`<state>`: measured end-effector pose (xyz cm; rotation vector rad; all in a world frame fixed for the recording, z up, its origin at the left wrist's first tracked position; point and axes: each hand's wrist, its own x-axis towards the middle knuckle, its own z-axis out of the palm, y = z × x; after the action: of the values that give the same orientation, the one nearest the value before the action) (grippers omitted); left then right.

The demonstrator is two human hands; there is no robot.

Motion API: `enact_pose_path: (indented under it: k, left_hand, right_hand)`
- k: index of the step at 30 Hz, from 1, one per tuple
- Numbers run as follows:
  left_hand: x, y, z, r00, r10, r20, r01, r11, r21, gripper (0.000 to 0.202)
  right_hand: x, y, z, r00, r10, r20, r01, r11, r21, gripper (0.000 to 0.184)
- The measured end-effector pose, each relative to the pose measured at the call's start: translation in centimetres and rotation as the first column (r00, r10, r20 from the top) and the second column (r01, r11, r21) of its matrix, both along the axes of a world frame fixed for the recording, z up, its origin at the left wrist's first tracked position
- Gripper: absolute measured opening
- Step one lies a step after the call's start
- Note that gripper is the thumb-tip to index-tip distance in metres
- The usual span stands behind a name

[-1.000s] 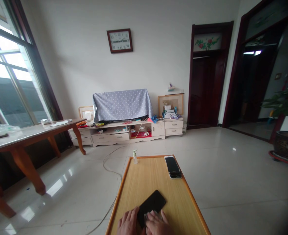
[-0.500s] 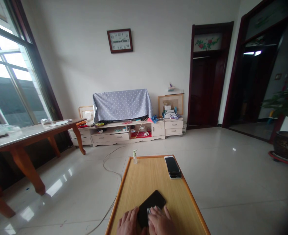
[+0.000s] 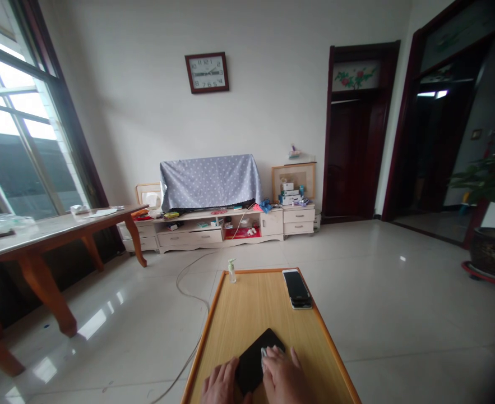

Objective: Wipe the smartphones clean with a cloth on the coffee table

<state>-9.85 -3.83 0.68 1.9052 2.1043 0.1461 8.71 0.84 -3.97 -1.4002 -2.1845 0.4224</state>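
Since the earlier frame, the right hand (image 3: 284, 375) is being slid a bit further right over the dark phone (image 3: 252, 363), and the pale cloth (image 3: 264, 354) is being carried along with it; the left hand (image 3: 221, 382) is being kept about where it was.

Head view, the only one here: looks like a wiping step is being done, guessing from how the cloth is being worked on the phone. The phone is being held flat and slanted at the near end of the small table (image 3: 255, 297), its lower left part being gripped by the left hand, fingers close together along the edge, thumb tip just showing below. On the right, the cloth is being pinned under bunched fingers with the outermost one being stuck out; whether it's also being pinched by the thumb can't be told. IMO even, light pressure is being called for next, with the phone being kept from skidding.

Materials-wise, a flat, rounded-corner, nearly black slab is being shown, and the cloth is looking soft and crumpled. Straight wood grain is being framed by a glossy orange rim. A clear pump bottle (image 3: 232, 274) is being left upright at the far left corner, and a white-edged phone (image 3: 296, 285) is being kept atop another at the far right.
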Motion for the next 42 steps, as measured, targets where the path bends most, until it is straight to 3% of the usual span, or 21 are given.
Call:
enact_pose_path:
  k: [7, 16, 19, 25, 29, 35, 42]
  left_hand:
    - [0.0, 0.0, 0.0, 1.0, 0.001, 0.0, -0.001, 1.0, -0.008, 0.076]
    - [-0.3, 0.2, -0.6, 1.0, 0.004, -0.022, -0.004, 1.0, -0.009, 0.078]
    - [-0.2, 0.2, -0.4, 1.0, 0.002, -0.017, -0.002, 1.0, -0.015, 0.078]
    - [-0.2, 0.1, 0.0, 1.0, -0.012, 0.008, 0.012, 1.0, -0.021, 0.077]
    - [-0.2, 0.1, -0.2, 1.0, 0.002, 0.004, -0.002, 1.0, -0.016, 0.078]
    - [-0.3, 0.2, -0.2, 1.0, 0.002, -0.012, -0.002, 1.0, -0.028, 0.079]
    - [-0.1, 0.0, 0.2, 1.0, -0.002, 0.025, 0.002, 1.0, -0.002, 0.075]
  right_hand:
    - [-3.0, -1.4, -1.2, 0.987, 0.14, 0.075, -0.123, 0.973, -0.195, 0.035]
    - [0.4, 0.4, -0.1, 0.999, -0.049, 0.007, 0.049, 0.998, -0.049, 0.038]
    - [-0.6, 0.1, -1.0, 1.0, -0.001, 0.021, 0.001, 0.999, -0.033, 0.037]
    - [-3.4, -1.2, -2.8, 0.99, 0.116, 0.085, -0.102, 0.983, -0.155, 0.033]
    - [-2.2, -0.7, -1.7, 0.995, 0.095, 0.033, -0.09, 0.987, -0.136, 0.035]
    - [-0.4, 0.2, -0.1, 0.999, -0.03, 0.01, 0.031, 0.998, -0.049, 0.038]
    - [-2.1, -1.2, 0.1, 0.985, 0.165, 0.047, -0.155, 0.975, -0.157, 0.04]
